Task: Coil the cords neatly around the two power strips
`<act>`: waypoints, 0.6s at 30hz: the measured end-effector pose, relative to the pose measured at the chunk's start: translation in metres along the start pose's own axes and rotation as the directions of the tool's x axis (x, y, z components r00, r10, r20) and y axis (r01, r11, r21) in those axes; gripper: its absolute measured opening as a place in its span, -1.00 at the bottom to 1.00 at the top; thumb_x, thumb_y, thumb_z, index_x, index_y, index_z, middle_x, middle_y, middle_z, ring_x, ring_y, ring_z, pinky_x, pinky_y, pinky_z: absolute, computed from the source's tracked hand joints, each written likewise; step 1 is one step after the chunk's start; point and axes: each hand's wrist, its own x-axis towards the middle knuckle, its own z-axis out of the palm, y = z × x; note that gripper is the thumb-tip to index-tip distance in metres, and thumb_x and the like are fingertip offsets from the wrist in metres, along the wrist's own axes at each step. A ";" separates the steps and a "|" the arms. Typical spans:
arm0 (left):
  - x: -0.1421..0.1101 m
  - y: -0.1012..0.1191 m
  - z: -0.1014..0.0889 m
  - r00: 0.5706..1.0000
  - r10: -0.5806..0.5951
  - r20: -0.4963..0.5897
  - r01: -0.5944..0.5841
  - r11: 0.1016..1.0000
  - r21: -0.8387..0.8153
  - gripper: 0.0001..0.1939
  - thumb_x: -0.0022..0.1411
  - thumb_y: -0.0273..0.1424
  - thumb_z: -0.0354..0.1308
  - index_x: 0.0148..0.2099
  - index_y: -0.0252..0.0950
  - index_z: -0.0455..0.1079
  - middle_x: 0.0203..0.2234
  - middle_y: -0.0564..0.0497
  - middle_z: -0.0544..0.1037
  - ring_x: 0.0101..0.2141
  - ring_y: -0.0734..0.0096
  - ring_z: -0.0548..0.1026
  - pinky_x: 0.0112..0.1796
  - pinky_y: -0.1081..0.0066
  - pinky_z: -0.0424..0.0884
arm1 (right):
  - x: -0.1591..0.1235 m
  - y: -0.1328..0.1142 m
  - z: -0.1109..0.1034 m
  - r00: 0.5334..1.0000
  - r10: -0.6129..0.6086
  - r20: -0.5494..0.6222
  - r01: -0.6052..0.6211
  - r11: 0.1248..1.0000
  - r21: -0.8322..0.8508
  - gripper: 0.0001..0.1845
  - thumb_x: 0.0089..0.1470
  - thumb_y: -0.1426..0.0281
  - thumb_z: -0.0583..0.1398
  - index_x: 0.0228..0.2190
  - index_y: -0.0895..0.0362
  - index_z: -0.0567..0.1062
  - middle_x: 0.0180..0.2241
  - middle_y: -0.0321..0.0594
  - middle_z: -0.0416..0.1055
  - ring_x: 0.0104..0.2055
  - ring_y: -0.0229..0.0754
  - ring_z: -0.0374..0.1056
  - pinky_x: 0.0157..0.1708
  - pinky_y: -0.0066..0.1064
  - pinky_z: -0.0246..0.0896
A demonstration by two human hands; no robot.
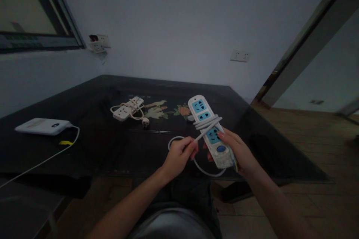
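My right hand (pixel 238 149) is closed around the lower part of a white power strip (pixel 200 99) with blue socket faces and a round blue switch. The strip is tilted, held above the near part of the table. Several turns of its white cord (pixel 206 122) are wound round the strip's middle. Left of the strip, my left hand (pixel 181 153) pinches the cord, fingers pressed together. From there a loop of cord hangs below the hands and curves up to the strip's lower end. Another loop shows behind my left hand.
On the dark glossy table (pixel 92 149), a second power strip (pixel 122 112) lies wrapped in its cord, plug (pixel 145 121) beside it. A white device (pixel 42 126) with a cable sits at the left. Wall sockets (pixel 240 56) are behind; a loose-looking socket (pixel 97 47) is near the window.
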 end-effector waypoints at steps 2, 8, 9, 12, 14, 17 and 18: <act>-0.004 -0.006 0.002 1.000 -0.004 -0.031 0.003 0.999 -0.044 -0.58 0.31 -0.16 -0.05 -0.51 -0.30 0.25 -0.71 0.14 0.25 -0.62 0.53 0.22 -0.53 0.50 0.13 | -0.001 0.000 0.005 0.999 0.024 0.043 -0.028 0.995 0.097 -0.61 -0.02 0.10 0.23 -0.32 0.18 0.44 -0.53 -0.20 0.49 -0.62 -0.19 0.40 -0.66 -0.43 0.30; -0.002 -0.007 -0.016 0.994 0.042 -0.105 -0.051 0.995 -0.090 -0.53 0.26 -0.06 -0.01 -0.54 -0.30 0.24 -0.73 0.16 0.21 -0.65 0.56 0.16 -0.55 0.50 0.10 | -0.007 -0.001 0.011 0.979 0.063 0.194 -0.101 0.975 0.196 -0.61 0.03 0.10 0.19 -0.38 0.21 0.43 -0.54 -0.13 0.51 -0.62 -0.22 0.40 -0.65 -0.47 0.31; -0.001 -0.006 -0.020 0.994 0.050 -0.097 -0.059 0.994 -0.089 -0.53 0.26 -0.06 -0.01 -0.54 -0.30 0.24 -0.73 0.16 0.21 -0.65 0.56 0.16 -0.56 0.51 0.09 | -0.008 0.000 0.012 0.977 0.071 0.200 -0.111 0.973 0.200 -0.61 0.03 0.09 0.18 -0.37 0.22 0.44 -0.53 -0.12 0.51 -0.62 -0.23 0.40 -0.64 -0.47 0.32; 0.000 -0.004 -0.030 0.995 0.077 -0.064 -0.083 0.992 -0.094 -0.52 0.25 -0.06 0.01 -0.54 -0.31 0.25 -0.73 0.16 0.21 -0.66 0.58 0.15 -0.57 0.52 0.08 | -0.009 0.003 0.012 0.975 0.076 0.207 -0.122 0.968 0.221 -0.60 0.07 0.11 0.16 -0.36 0.23 0.46 -0.48 -0.10 0.52 -0.60 -0.23 0.41 -0.62 -0.46 0.35; -0.003 -0.004 -0.032 0.994 0.091 -0.053 -0.096 0.990 -0.100 -0.51 0.25 -0.05 0.00 -0.55 -0.32 0.25 -0.73 0.15 0.20 -0.66 0.58 0.15 -0.57 0.52 0.08 | -0.010 0.006 0.012 0.975 0.072 0.209 -0.120 0.967 0.227 -0.60 0.08 0.11 0.15 -0.36 0.24 0.47 -0.47 -0.09 0.52 -0.60 -0.22 0.42 -0.62 -0.46 0.35; -0.006 -0.007 -0.033 0.996 0.084 -0.033 -0.087 0.990 -0.109 -0.50 0.24 -0.02 0.00 -0.55 -0.32 0.25 -0.74 0.15 0.19 -0.67 0.59 0.13 -0.59 0.52 0.07 | -0.010 0.007 0.015 0.975 0.067 0.212 -0.114 0.970 0.216 -0.60 0.07 0.10 0.15 -0.36 0.23 0.46 -0.48 -0.09 0.52 -0.60 -0.22 0.41 -0.62 -0.44 0.35; -0.007 -0.008 -0.034 0.997 0.078 -0.024 -0.080 0.990 -0.115 -0.49 0.24 -0.01 0.00 -0.55 -0.32 0.25 -0.74 0.15 0.19 -0.68 0.59 0.13 -0.60 0.53 0.07 | -0.011 0.007 0.016 0.975 0.063 0.213 -0.108 0.971 0.211 -0.60 0.07 0.09 0.15 -0.36 0.22 0.45 -0.47 -0.09 0.51 -0.60 -0.22 0.40 -0.61 -0.44 0.35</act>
